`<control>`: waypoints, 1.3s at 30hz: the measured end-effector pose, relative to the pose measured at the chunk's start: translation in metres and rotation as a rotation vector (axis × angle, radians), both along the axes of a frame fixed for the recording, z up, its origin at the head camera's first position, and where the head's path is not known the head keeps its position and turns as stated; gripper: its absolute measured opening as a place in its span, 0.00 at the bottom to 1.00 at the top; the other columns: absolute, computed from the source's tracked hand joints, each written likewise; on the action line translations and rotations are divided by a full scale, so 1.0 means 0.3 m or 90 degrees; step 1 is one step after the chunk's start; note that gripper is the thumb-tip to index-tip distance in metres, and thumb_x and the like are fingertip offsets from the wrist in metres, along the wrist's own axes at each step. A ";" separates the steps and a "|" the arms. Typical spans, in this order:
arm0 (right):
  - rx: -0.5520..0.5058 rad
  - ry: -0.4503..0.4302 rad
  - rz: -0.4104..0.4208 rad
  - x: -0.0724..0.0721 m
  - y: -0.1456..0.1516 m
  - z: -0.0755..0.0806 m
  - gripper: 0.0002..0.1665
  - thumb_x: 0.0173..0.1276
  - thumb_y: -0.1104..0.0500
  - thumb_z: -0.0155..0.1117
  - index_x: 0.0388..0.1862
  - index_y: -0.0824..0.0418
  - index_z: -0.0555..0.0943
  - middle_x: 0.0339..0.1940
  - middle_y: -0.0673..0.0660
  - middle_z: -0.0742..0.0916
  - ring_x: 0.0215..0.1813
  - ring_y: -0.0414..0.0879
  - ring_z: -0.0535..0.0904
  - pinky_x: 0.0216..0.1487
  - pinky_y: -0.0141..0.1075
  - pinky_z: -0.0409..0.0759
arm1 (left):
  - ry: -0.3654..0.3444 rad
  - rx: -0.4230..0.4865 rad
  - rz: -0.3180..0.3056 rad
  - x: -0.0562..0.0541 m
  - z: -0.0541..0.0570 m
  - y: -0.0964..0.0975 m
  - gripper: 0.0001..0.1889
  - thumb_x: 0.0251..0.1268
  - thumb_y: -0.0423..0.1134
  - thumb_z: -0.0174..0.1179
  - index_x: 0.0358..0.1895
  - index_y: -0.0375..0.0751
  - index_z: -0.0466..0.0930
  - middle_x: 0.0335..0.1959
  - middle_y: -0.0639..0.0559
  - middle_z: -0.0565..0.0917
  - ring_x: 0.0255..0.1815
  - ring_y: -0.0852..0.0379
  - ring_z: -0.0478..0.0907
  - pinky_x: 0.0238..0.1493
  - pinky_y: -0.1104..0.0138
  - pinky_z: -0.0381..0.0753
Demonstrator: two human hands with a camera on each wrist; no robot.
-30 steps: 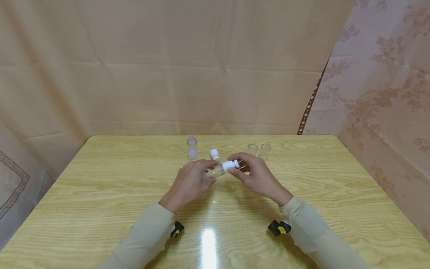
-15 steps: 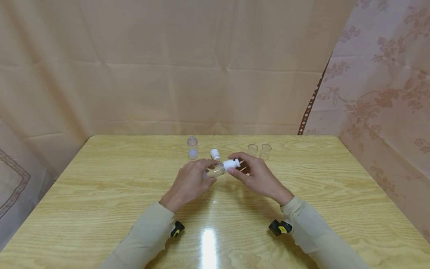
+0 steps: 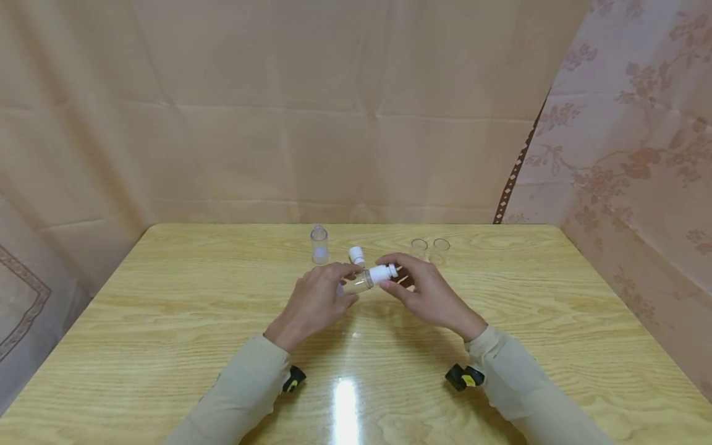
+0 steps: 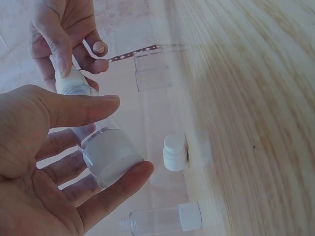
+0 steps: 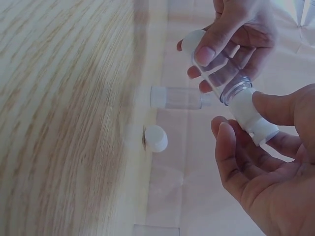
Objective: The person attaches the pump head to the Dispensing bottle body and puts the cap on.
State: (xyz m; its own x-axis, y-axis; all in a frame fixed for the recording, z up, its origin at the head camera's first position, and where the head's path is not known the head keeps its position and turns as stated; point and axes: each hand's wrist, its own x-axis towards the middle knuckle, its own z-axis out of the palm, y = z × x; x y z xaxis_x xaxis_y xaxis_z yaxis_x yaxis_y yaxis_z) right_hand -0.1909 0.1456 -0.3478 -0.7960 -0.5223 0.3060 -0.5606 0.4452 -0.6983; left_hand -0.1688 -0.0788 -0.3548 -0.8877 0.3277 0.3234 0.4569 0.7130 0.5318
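Observation:
In the head view my left hand (image 3: 317, 296) holds a clear bottle (image 3: 357, 284) by its body, tilted sideways over the table. The bottle's white base (image 4: 112, 157) shows between my left fingers in the left wrist view. My right hand (image 3: 428, 290) pinches a white pump top (image 3: 382, 274) between thumb and fingers. This top sits at the bottle's threaded neck (image 5: 236, 91), in line with the body. Just behind the hands stands another white pump top (image 3: 356, 254).
A second clear bottle (image 3: 319, 247) with a white base stands at the back left of the wood-grain table (image 3: 183, 296). Two clear covers, a left one (image 3: 419, 245) and a right one (image 3: 442, 245), stand behind my right hand. Curtains (image 3: 356, 123) hang behind.
My right thumb and fingers shift slightly on the white pump top. The left hand keeps its hold on the bottle, and the things on the table stay where they were.

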 end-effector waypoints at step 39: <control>0.004 0.015 -0.012 0.003 0.006 0.014 0.20 0.70 0.68 0.68 0.60 0.63 0.80 0.49 0.57 0.87 0.44 0.47 0.83 0.43 0.40 0.84 | -0.006 0.002 0.003 0.000 0.009 -0.003 0.20 0.56 0.32 0.76 0.53 0.38 0.86 0.48 0.47 0.88 0.42 0.48 0.86 0.39 0.51 0.85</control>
